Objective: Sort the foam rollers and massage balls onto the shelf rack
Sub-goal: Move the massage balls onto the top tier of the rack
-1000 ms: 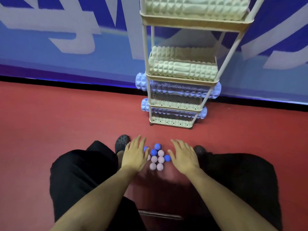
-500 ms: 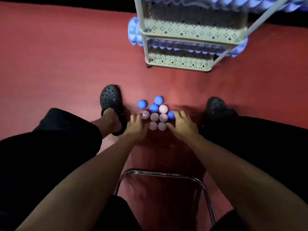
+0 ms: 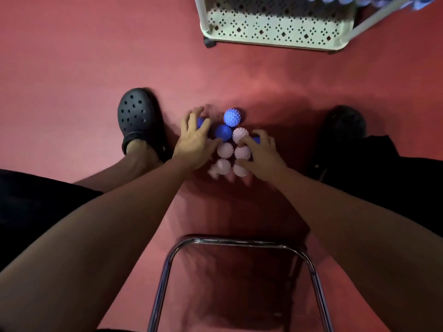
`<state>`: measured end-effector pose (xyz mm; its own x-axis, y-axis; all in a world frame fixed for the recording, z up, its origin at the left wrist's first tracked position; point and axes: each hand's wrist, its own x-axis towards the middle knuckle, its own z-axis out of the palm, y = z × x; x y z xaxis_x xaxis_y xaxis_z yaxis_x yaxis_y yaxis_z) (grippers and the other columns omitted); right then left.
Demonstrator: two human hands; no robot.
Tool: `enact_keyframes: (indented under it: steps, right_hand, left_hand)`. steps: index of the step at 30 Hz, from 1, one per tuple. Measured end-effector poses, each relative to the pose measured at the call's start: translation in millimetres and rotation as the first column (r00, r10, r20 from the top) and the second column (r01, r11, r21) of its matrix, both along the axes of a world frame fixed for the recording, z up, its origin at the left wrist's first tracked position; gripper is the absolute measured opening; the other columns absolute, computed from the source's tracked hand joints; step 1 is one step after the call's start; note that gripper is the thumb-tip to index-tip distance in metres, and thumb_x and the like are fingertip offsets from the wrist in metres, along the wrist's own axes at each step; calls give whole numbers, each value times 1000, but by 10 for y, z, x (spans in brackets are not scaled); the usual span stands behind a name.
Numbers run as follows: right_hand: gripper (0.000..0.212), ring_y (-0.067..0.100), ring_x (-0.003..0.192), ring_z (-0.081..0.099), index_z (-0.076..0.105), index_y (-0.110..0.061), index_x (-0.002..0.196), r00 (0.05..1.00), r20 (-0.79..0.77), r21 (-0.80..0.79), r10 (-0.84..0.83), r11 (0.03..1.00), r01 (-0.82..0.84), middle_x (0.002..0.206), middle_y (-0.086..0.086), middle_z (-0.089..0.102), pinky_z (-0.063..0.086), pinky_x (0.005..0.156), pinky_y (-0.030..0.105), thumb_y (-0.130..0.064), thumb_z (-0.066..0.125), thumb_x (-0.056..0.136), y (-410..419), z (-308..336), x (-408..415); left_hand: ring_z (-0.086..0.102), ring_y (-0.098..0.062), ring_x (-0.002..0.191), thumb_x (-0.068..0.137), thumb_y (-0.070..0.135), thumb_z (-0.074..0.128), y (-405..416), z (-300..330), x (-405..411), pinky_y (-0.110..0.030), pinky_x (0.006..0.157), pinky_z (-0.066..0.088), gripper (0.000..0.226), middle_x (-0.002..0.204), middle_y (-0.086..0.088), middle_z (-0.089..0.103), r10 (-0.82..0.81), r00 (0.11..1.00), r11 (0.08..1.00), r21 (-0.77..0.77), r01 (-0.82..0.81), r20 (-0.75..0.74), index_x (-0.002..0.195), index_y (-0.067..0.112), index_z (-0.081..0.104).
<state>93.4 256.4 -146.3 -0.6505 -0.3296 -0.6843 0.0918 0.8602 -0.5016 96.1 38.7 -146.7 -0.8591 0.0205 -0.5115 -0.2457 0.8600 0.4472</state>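
We see the cream perforated plastic shelf rack (image 3: 275, 32) beyond our hands. Our left hand (image 3: 194, 142) curls round a blue spiky rubber massage ball (image 3: 201, 122); our right hand (image 3: 261, 154) cups the clustered white spiky balls (image 3: 225, 149) on the red floor (image 3: 72, 56). They look light, springy, easily rolled; we should grip each around its middle.

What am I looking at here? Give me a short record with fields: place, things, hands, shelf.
place: red floor, seen from above by a person reaching down
things: cluster of spiky rubber massage balls, some blue, some pale pink, lying together on the floor
left hand: fingers curled over a blue ball at the cluster's left edge
right hand: fingers curled over balls at the cluster's right edge
shelf: cream perforated rack, its bottom tier beyond the balls
other: black clog on a foot; chrome chair frame below
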Motion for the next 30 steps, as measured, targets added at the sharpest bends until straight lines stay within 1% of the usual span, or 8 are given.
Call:
enact_keyframes:
  steps: [3, 7, 10, 16, 21, 24, 28, 30]
  right_hand:
    - [47, 32, 131, 29, 58, -25, 124, 1000, -24, -24, -10, 1000, 10, 142, 6, 33, 34, 112, 42, -25, 78, 81, -33, -32, 31]
    - [44, 31, 131, 29, 61, -26, 125, 999, -50, -40, 5, 999, -7, 140, 5, 38, 36, 110, 41, -18, 73, 84, -42, -47, 59]
    - [39, 31, 130, 30, 63, -27, 125, 998, -51, -50, 35, 998, -38, 140, 5, 39, 34, 110, 39, -19, 70, 88, 2, -52, 58]
    - [41, 28, 121, 37, 61, -31, 128, 998, 14, -62, -65, 996, 66, 133, 2, 44, 33, 108, 33, -35, 73, 89, 57, 78, -31]
    - [44, 29, 118, 44, 60, -27, 127, 994, -52, -67, -95, 994, 91, 125, 3, 51, 28, 105, 33, -47, 68, 88, 91, 475, -170]
    - [51, 15, 104, 51, 63, -27, 112, 978, -120, -146, -169, 978, 151, 110, -7, 61, 33, 95, 33, -66, 49, 82, 105, 893, -265]
    - [28, 24, 102, 59, 63, -28, 109, 939, -142, -217, -314, 935, 280, 105, -4, 69, 45, 90, 35, -45, 69, 89, 102, 1523, -341]
    - [26, 24, 107, 54, 61, -28, 112, 926, -157, -249, -344, 921, 300, 109, -4, 67, 42, 89, 33, -40, 68, 91, 91, 1819, -361]
  left_hand:
    - [19, -31, 141, 85, 48, 68, 63, -111, -124, -50, 115, 32, 57, 142, -6, 37, -16, 995, 1000, 4, 16, 102, 134, 25, 51]
    - [23, -31, 134, 82, 55, 68, 121, -201, -174, -56, 108, 38, 67, 139, -6, 34, -16, 980, 998, -48, 26, 199, 140, 30, 46]
    - [27, -35, 128, 86, 50, 68, 141, -186, -198, -53, 110, 36, 64, 138, -9, 36, -38, 981, 997, -62, 50, 191, 142, 27, 47]
    - [29, -35, 125, 88, 48, 68, 87, 24, -218, -42, 111, 31, 60, 134, -10, 40, -4, 990, 997, -81, 16, 139, 136, 16, 52]
    - [33, -34, 121, 88, 51, 67, 75, 499, -342, -42, 112, 30, 62, 131, -9, 43, -18, 994, 999, -45, 23, 106, 134, 11, 53]
    - [38, -34, 118, 89, 51, 66, 108, 955, -424, -41, 111, 30, 62, 131, -9, 43, -7, 998, 1000, -17, 8, 59, 134, 11, 54]
    - [39, -32, 117, 89, 53, 65, 152, 1626, -461, -39, 110, 31, 61, 129, -7, 44, 13, 1000, 1000, 3, -13, -27, 133, 12, 55]
    - [39, -29, 115, 89, 54, 65, 187, 1992, -448, -38, 108, 32, 58, 127, -5, 44, 63, 995, 997, 39, -60, -76, 130, 14, 57]
